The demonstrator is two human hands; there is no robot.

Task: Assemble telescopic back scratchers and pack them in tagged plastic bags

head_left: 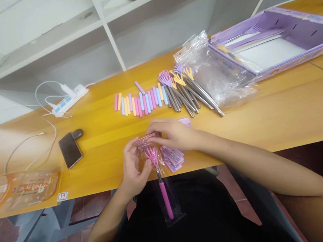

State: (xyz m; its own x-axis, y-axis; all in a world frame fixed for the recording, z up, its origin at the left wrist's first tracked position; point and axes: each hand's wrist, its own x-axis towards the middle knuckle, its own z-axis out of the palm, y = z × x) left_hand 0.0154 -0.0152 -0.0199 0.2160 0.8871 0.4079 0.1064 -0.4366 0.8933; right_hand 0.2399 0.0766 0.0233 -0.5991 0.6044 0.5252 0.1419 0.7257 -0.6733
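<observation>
A pink back scratcher point(166, 200) with a hand-shaped head lies inside a clear plastic bag point(174, 208), its handle hanging past the table edge toward me. My left hand point(136, 166) grips the bag's left side near the scratcher's head, thumb in front. At the bag's top, my right hand point(172, 133) pinches the edge, where a pinkish card shows through the plastic. Right beside the bag is a fanned pile of small purple printed cards point(172, 158). Another card point(184, 122) shows partly behind my right wrist.
Coloured handle sleeves point(139, 103) lie in a row, beside metal back scratcher rods point(189, 93) with claw heads. Clear bags point(214, 70) and a purple box point(282, 47) are at right. A phone point(70, 150), power strip point(70, 100) and orange pouch point(33, 188) are at left.
</observation>
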